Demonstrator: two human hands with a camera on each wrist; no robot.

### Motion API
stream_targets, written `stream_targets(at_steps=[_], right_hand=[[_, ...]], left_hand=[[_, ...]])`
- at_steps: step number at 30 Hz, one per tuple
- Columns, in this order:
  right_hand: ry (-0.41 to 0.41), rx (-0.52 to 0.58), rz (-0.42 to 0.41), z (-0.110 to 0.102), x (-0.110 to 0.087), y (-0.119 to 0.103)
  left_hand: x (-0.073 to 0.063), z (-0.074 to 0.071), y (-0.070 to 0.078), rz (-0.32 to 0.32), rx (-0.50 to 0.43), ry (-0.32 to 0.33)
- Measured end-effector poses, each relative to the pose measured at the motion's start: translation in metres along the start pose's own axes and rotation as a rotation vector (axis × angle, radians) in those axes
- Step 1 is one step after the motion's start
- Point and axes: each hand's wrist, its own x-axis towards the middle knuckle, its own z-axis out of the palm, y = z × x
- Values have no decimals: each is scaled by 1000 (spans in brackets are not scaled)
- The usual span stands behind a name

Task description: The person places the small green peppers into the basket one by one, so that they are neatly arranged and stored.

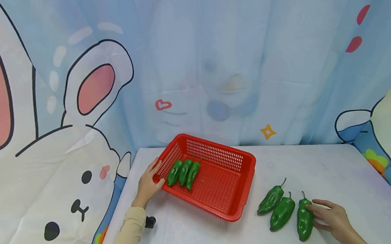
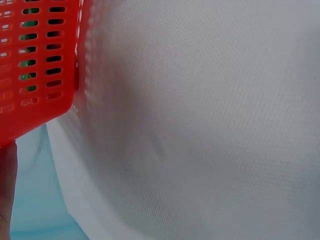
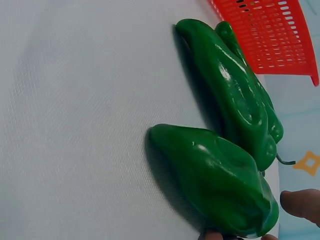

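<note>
In the head view my left hand [image 1: 149, 186] grips the left end of a red plastic basket [image 1: 218, 211], its thumb over the rim. Inside the basket, three slim green peppers [image 1: 184, 173] lie side by side at the left. My right hand [image 1: 332, 218] is at the right side of a larger green pepper [image 1: 304, 220] lying on the table. The right wrist view shows that pepper [image 3: 215, 180] between the fingertips at the bottom and the thumb [image 3: 302, 204], which stands slightly apart from it. Two more large green peppers [image 1: 282, 213] [image 1: 271, 200] lie just to its left.
A white cloth [image 1: 190, 239] covers the table. Behind it hangs a blue curtain [image 1: 191, 61] with cartoon rabbits. A small black object [image 1: 150, 222] shows beside the left forearm. The large peppers lie to the right of the basket.
</note>
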Motion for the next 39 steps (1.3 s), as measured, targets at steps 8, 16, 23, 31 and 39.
stream_targets(at_steps=[8,16,23,31,39], right_hand=[[10,-64,-42,10,-9,-6],[-4,-66,-44,6,-11,-11],[-22,-26,-76,-2,-13,-22],[-45,18,-86,-2,-23,-45],[-117,31,-156,-3,-40,-67]], left_hand=[[-1,-1,3,-14,-5,2],[-1,-1,2,-4,-9,7],[-1,-1,2,-8,-9,5],[-2,-2,3,-12,-18,6],[-2,-1,3,-24,-16,-7]])
